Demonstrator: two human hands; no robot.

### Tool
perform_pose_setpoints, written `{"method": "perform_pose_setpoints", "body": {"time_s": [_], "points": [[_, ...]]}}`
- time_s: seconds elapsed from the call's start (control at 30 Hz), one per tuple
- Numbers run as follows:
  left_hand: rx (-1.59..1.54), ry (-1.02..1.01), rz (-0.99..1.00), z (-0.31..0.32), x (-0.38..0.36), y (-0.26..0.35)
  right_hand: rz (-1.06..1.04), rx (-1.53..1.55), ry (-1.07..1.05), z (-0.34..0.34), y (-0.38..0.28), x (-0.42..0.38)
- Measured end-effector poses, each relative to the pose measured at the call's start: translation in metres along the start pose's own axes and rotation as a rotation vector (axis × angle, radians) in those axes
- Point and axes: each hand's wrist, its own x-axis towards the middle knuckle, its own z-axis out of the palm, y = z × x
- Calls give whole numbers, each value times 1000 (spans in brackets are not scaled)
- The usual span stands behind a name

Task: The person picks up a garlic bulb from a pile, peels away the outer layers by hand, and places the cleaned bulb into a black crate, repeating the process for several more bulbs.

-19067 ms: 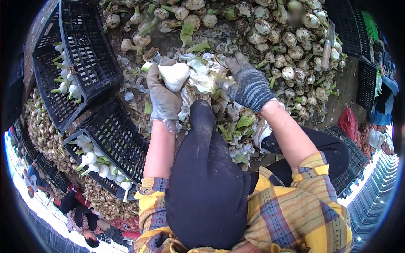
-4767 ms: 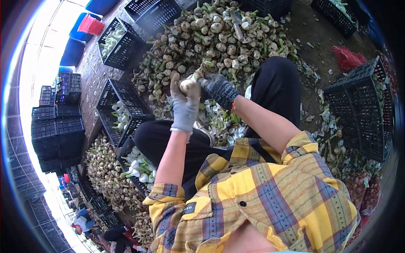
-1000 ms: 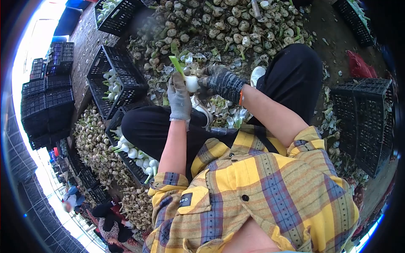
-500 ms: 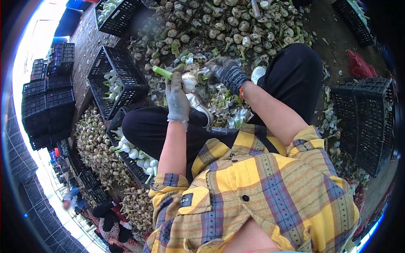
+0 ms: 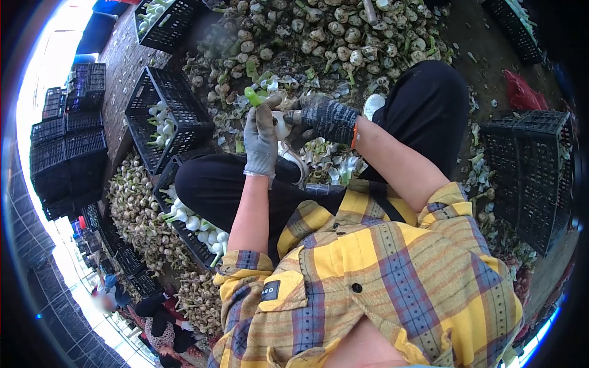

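My left hand [image 5: 261, 138], in a light grey glove, is wrapped round a garlic bulb [image 5: 281, 125] whose green stem [image 5: 252, 96] sticks out above the fingers. My right hand [image 5: 324, 118], in a dark speckled glove with soiled fingers, is pressed against the right side of the same white bulb. Its fingertips are bent round the bulb, and whether they hold a tool or a piece of skin cannot be made out. Loose peeled skins [image 5: 334, 161] lie on the ground below my hands.
Unpeeled garlic [image 5: 343, 37] is heaped ahead. Black crates with white bulbs stand at the left [image 5: 170, 116] and beside my left knee [image 5: 195, 224]. Another black crate [image 5: 527, 178] is at the right. More garlic [image 5: 144, 214] lies at the left, with people [image 5: 162, 328] farther off.
The bulb has turned in my left hand, so its stem now looks shorter and points more upward. My right hand has moved down and left onto the bulb.
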Motion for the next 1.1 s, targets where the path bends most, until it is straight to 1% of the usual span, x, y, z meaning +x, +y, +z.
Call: {"method": "perform_pose_setpoints", "body": {"time_s": [0.07, 0.13, 0.17, 0.23, 0.27, 0.33, 0.37, 0.43, 0.47, 0.53, 0.57, 0.6, 0.67, 0.73, 0.77, 0.87, 0.9, 1.0, 1.1], "points": [[-52, 6, -139, -1, -3, 12, -11, 59, -23, -2, 2, -1], [4, 6, -132, -4, -1, 10, -11, 129, -36, -3, 6, 0], [33, 8, -128, -5, -1, 9, 27, 190, -43, -3, 5, 1], [-17, 30, -82, -5, -1, 10, 102, 311, -59, 0, 0, 1], [-43, 39, -60, -4, -1, 11, 67, 172, -24, 4, -3, -1], [-6, 102, 67, 3, 0, 6, -1, -105, 48, 11, -9, -7], [13, 135, 130, 4, 1, 4, -73, -222, 86, 9, -5, -5], [45, 155, 48, 2, 2, 0, -216, -455, 160, 3, 8, 5], [60, 165, 6, 1, 2, 0, -219, -486, 195, 0, 13, 10], [-114, 214, -100, 7, 2, 7, -229, -548, 267, -7, 20, 23], [-202, 237, -154, 10, 2, 12, -241, -526, 316, -19, 30, 34], [-216, 240, -152, 10, 2, 15, -250, -503, 365, -33, 40, 44], [-245, 246, -144, 7, 4, 20, -167, -404, 353, -25, 23, 34], [-239, 187, -99, 3, 5, 18, 26, -250, 228, -8, 0, 11], [-221, 163, -95, 2, 5, 21, 80, 41, 147, -9, 8, 15], [-182, 64, -125, -1, 2, 21, 108, 149, 59, 10, -6, -2], [-173, 27, -144, -1, 1, 20, 107, 142, 16, 8, -2, 2], [-25, 52, -48, 3, 3, 13, 119, 95, 15, 0, 6, 8], [4, 66, -118, 1, 0, 11, 64, 75, -5, -4, 6, 6]]}}
